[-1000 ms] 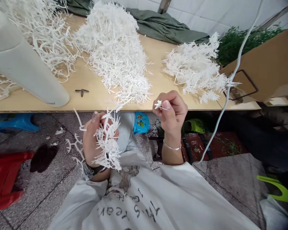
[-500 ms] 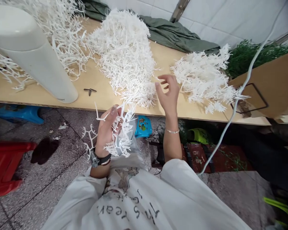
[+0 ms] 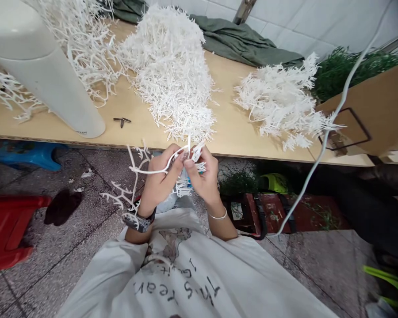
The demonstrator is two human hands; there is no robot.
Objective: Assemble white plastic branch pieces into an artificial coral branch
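Both hands meet in front of the table's near edge. My left hand (image 3: 161,179) is closed on a white plastic branch stem (image 3: 152,171), whose bare forked twigs (image 3: 121,194) hang out past the wrist. Thumb and fingers of my right hand (image 3: 204,174) pinch small white feathery sprigs (image 3: 199,152) against that stem, close to the left fingertips. Exactly how the pieces join is hidden by the fingers. Just beyond the hands lies a big heap of white sprigs (image 3: 175,70). To its right is a smaller pile of fuller white branches (image 3: 281,101).
A white bottle (image 3: 49,79) stands on the table's left, before a tangle of bare white stems (image 3: 89,48). Three dark seeds (image 3: 121,120) lie nearby. A pale cable (image 3: 318,168) hangs at the right before a cardboard box (image 3: 381,106). Stools (image 3: 13,221) stand below.
My right hand has come from above the table, beside the heap, down and left to meet my left hand. Its fingers have closed on the sprigs. My left hand has shifted slightly right.
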